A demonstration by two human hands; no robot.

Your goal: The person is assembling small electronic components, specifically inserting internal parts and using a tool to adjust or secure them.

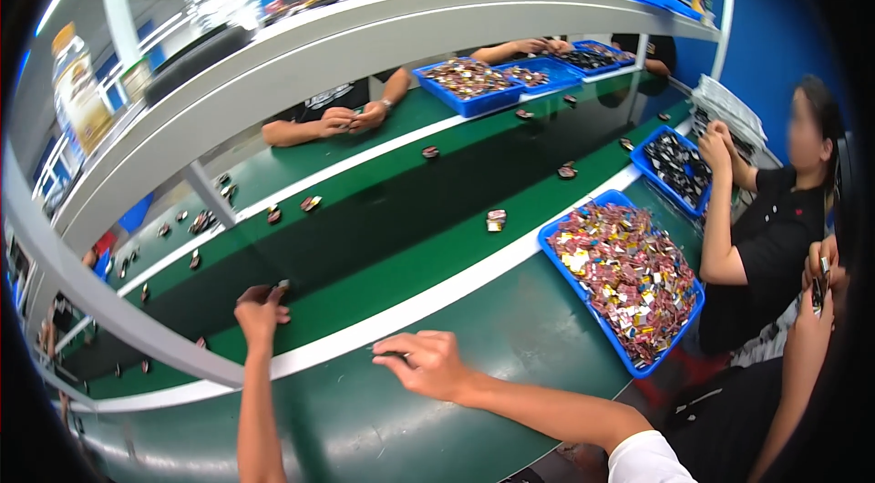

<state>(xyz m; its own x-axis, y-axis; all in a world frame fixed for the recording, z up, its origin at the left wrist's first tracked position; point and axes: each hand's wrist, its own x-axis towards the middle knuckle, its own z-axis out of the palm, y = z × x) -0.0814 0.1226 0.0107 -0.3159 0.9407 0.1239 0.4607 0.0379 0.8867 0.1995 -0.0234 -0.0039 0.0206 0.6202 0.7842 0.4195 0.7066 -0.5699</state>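
Note:
My left hand (260, 308) reaches out over the dark green conveyor belt (383, 237), its fingertips on a small dark packet (283, 284) at the belt's near edge. My right hand (424, 363) rests on the green worktop (510, 319) just below the white strip, fingers curled over something small and dark that I cannot make out. A blue tray (547, 251) heaped with small red, gold and white packets sits to the right of my right hand.
Small packets (495, 220) lie scattered along the belt. Other blue trays (643, 155) stand further along and across the belt. A person in black sits at my right; other people's hands (351, 118) work on the far side. A grey shelf frame (365, 36) arches overhead.

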